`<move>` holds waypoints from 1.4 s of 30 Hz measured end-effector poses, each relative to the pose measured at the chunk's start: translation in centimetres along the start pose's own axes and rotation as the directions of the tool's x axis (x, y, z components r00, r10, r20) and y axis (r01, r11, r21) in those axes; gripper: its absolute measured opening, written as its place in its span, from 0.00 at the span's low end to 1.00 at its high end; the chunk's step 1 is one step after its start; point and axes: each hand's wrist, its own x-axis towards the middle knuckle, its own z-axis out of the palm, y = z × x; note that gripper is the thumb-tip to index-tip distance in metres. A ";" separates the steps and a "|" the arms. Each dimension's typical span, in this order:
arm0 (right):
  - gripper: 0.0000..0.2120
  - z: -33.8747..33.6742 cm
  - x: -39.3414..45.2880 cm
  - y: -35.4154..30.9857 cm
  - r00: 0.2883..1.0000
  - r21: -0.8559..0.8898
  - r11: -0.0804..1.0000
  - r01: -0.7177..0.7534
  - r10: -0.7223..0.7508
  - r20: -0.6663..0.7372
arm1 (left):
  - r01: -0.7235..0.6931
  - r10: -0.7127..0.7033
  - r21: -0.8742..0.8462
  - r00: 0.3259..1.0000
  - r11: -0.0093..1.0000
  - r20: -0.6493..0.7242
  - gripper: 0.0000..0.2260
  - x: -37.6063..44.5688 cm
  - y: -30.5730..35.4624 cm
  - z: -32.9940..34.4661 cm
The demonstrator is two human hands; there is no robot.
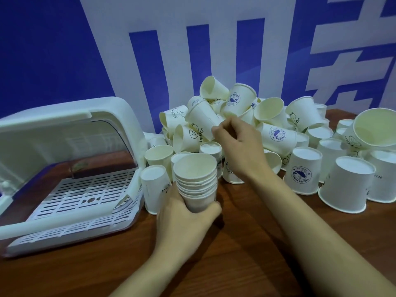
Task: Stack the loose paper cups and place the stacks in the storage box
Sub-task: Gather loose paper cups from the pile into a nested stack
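Seemingly upright stack (197, 181), mouths upward

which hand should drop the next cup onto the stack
Right. The right hand already pinches a loose cup at the pile, just above the stack. The left hand grips that stack upright, so it is occupied.

The paper cups (306, 171) look matt and smooth, white outside, cream inside. The storage box (64, 129) is glossy white plastic with a clear smoky lid panel (111, 138). The bench (246, 243) is polished brown wood grain.
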 end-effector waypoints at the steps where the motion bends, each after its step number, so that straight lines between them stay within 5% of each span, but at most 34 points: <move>1: 0.10 0.1 -0.3 -0.1 0.999 0.048 0.998 0.036 -0.037 0.014 | 0.001 -0.001 -0.003 1.000 1.000 0.002 0.20 -0.1 0.0 0.0; 3: 0.08 0.8 -1.0 -0.3 0.988 0.168 0.984 0.067 -0.089 0.128 | -0.004 0.004 -0.009 1.000 1.000 0.011 0.20 -0.2 0.0 -0.1; 5: 0.14 1.6 -1.9 -0.2 0.929 0.041 0.992 0.122 -0.129 0.348 | -0.017 0.018 -0.034 0.999 0.999 0.030 0.19 -0.3 0.3 -0.2; 7: 0.21 2.0 -2.2 0.3 0.898 -0.057 0.986 0.154 -0.115 0.426 | -0.029 0.031 -0.056 0.999 0.998 0.038 0.19 -0.3 0.6 -0.4; 12: 0.17 1.3 -0.4 1.0 0.975 -0.134 0.967 0.218 -0.221 -0.011 | -0.017 0.017 -0.003 0.999 1.000 0.031 0.24 0.0 0.3 -0.3; 15: 0.24 0.6 2.0 2.2 0.980 -0.458 0.874 0.165 -0.197 -0.022 | -0.020 0.019 0.025 0.999 0.999 0.031 0.26 -0.1 0.3 -0.1; 18: 0.42 0.5 2.9 3.3 0.999 -0.508 0.861 -0.020 0.032 0.015 | -0.034 0.033 0.029 0.999 0.999 0.039 0.27 -0.1 0.3 0.1; 24: 0.28 0.6 1.4 3.3 0.985 -0.519 0.854 0.013 -0.102 -0.141 | -0.052 0.051 0.001 0.996 0.999 0.079 0.21 0.2 -0.1 0.1; 30: 0.35 1.4 2.1 1.3 0.992 -0.467 0.876 0.124 -0.115 0.049 | -0.033 0.035 -0.035 0.997 0.999 0.069 0.21 0.4 -0.4 0.4; 33: 0.29 1.6 3.3 0.5 0.995 -0.228 0.971 0.076 -0.088 -0.041 | -0.008 0.009 -0.022 0.997 1.000 0.076 0.27 0.4 -0.5 0.6; 35: 0.36 2.2 4.5 -0.4 0.999 -0.133 0.991 -0.014 0.020 0.042 | -0.003 0.005 -0.027 0.997 1.000 0.081 0.27 0.4 -0.5 0.6; 39: 0.47 3.2 5.8 -2.2 0.971 -0.602 0.798 0.027 0.121 0.205 | -0.011 0.013 -0.027 0.996 1.000 0.086 0.25 0.3 -0.4 0.4; 42: 0.43 2.9 6.4 -2.4 0.961 -0.736 0.670 0.102 0.124 0.247 | -0.021 0.023 -0.026 0.996 0.999 0.082 0.24 0.3 -0.3 0.1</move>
